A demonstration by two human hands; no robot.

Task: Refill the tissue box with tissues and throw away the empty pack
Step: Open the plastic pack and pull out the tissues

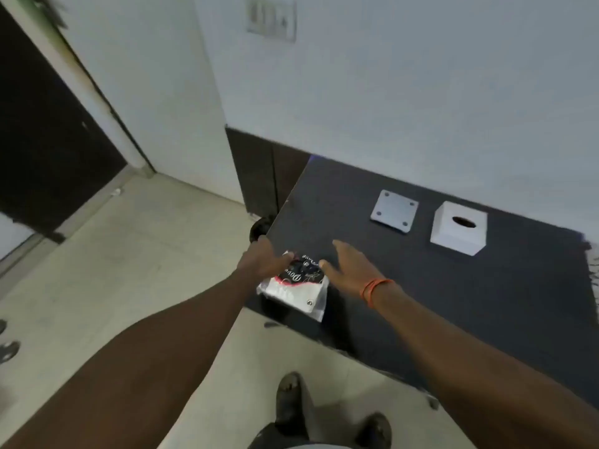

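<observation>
— Two hands on it, or nearly. The tissue pack (293, 285) sits low in the middle of the frame, at the near left corner of the dark table (453, 303), with its clear end hanging over the edge.

— Is he holding it yet?

— The left hand (264, 259) has its fingers curled around the pack's upper left end, so I'd say yes, that one grips it. The right hand (351, 267) is spread wide, fingers apart, thumb tip just beside the pack's right edge, holding nothing.

— And the box?

— The white tissue box (458, 228) stands to the right of centre, well apart from the pack, oval slot up and nothing showing in it. Just beside it on the left lies a flat grey plate (393, 212) with four dots at the corners, likely the box's bottom panel, though I can't be sure.

— What worries you?

— That overhang. The wrapper looks slick and limp; if the left hand tugs one end while the right is not yet on it, the pack could slide off the corner onto the tiled floor (129, 270). Tear it open carelessly and the stack may spill or fan out before it reaches the box.

— How are his arms?

— Both stretched forward and down from the bottom of the frame, converging on the pack. The left forearm runs up from lower left; the right comes in from lower right, an orange thread (376, 288) round its wrist, palm facing down.
</observation>
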